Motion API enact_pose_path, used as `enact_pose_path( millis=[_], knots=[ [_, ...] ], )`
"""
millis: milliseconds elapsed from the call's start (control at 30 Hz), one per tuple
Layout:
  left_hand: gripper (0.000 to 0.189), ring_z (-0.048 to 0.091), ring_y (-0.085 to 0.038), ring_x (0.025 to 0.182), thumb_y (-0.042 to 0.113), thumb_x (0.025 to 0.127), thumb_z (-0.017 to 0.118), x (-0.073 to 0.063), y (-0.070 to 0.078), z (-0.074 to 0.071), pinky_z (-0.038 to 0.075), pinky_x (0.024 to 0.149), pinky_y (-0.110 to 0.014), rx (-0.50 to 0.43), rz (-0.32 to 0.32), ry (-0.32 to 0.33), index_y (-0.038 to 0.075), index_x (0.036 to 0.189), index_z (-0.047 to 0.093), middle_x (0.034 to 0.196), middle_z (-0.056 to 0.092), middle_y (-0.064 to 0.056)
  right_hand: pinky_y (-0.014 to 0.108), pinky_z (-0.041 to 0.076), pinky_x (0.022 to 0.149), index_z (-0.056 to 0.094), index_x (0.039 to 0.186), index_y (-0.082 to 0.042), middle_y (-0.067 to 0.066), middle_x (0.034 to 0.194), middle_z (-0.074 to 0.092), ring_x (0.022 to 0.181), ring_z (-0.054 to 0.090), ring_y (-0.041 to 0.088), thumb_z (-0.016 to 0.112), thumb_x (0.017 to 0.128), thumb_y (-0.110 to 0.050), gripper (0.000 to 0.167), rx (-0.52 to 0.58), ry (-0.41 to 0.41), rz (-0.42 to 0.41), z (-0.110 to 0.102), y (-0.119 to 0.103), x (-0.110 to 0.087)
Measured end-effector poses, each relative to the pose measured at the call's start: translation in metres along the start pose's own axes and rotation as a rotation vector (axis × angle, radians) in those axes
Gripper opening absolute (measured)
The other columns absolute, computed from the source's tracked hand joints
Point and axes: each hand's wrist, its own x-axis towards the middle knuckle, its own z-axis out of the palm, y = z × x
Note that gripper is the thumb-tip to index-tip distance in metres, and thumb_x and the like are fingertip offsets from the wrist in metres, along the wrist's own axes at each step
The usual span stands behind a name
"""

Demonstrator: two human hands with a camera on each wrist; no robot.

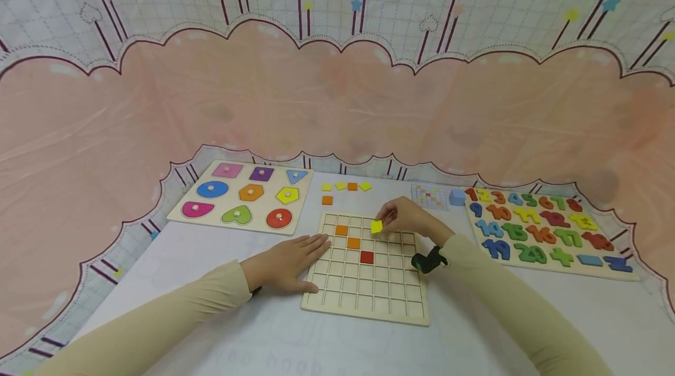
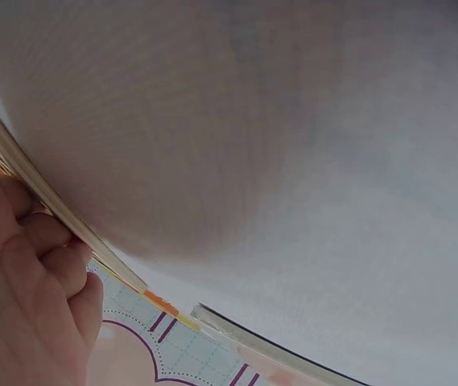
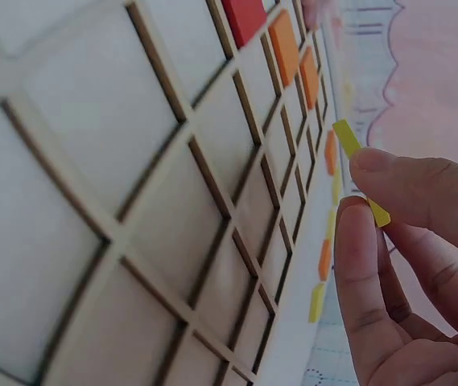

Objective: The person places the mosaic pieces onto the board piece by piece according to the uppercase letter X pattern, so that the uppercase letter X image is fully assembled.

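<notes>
A wooden grid board (image 1: 337,301) lies in the middle of the table, with a red tile (image 1: 367,257) and two orange tiles (image 1: 341,230) set in a diagonal line of its cells. Between thumb and fingertips my right hand (image 1: 408,216) pinches a yellow square tile (image 1: 377,226) over the board's far right part. The right wrist view has that yellow tile (image 3: 361,173) edge-on, apart from the grid. My left hand (image 1: 287,262) rests with fingers extended at the board's left edge. In the left wrist view, the left hand (image 2: 31,281) is beside the board's edge (image 2: 59,205).
Loose yellow and orange tiles (image 1: 327,200) lie behind the board. A printed pattern card (image 1: 428,195) and a blue block (image 1: 457,197) stand at the back right. A shape puzzle (image 1: 211,222) is on the left, a number puzzle (image 1: 572,267) on the right.
</notes>
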Motion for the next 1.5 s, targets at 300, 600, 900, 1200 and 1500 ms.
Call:
enact_pose_path(
  millis=[300,600,900,1200,1500],
  knots=[
    [0.091,0.018,-0.021,0.147,0.067,0.086,0.043,-0.001,0.001,-0.001,0.022,0.118,-0.038,-0.012,-0.001,-0.008,0.010,0.151,0.016,0.159,0.016,-0.007,0.020,0.051,0.064,0.068,0.091,0.001,0.006,0.077,0.067,0.066,0.056,0.010,0.076,0.074,0.000,0.019,-0.042,-0.047,-0.020,0.008,0.004,-0.016],
    [0.091,0.018,-0.021,0.146,0.067,0.086,0.043,0.000,0.000,-0.001,0.023,0.118,-0.037,-0.003,-0.006,-0.005,0.010,0.151,0.015,0.159,0.016,-0.006,0.022,0.052,0.067,0.068,0.090,0.003,0.009,0.078,0.068,0.067,0.058,0.010,0.078,0.072,-0.001,0.021,-0.034,-0.059,-0.039,0.008,0.013,-0.020],
    [0.091,0.018,-0.021,0.146,0.067,0.086,0.044,0.001,0.000,0.000,0.023,0.118,-0.037,-0.011,-0.006,-0.002,0.011,0.152,0.015,0.159,0.016,-0.006,0.021,0.051,0.065,0.068,0.088,0.003,0.001,0.073,0.066,0.065,0.057,0.008,0.078,0.071,0.000,0.020,-0.034,-0.084,-0.032,0.011,0.017,-0.019],
    [0.091,0.018,-0.021,0.146,0.068,0.086,0.043,0.000,0.000,0.000,0.023,0.118,-0.037,-0.008,-0.004,0.000,0.010,0.151,0.015,0.159,0.017,-0.006,0.020,0.049,0.064,0.068,0.088,0.003,0.001,0.073,0.063,0.066,0.054,0.010,0.078,0.071,0.000,0.020,-0.044,-0.097,-0.029,0.012,0.018,-0.016],
    [0.091,0.018,-0.021,0.146,0.067,0.086,0.044,0.000,0.001,-0.002,0.023,0.118,-0.037,-0.014,-0.005,0.001,0.011,0.151,0.016,0.159,0.016,-0.006,0.022,0.049,0.065,0.070,0.090,0.002,0.002,0.076,0.065,0.066,0.054,0.010,0.077,0.073,-0.001,0.019,-0.062,-0.098,0.001,0.011,0.017,-0.016]
  ],
)
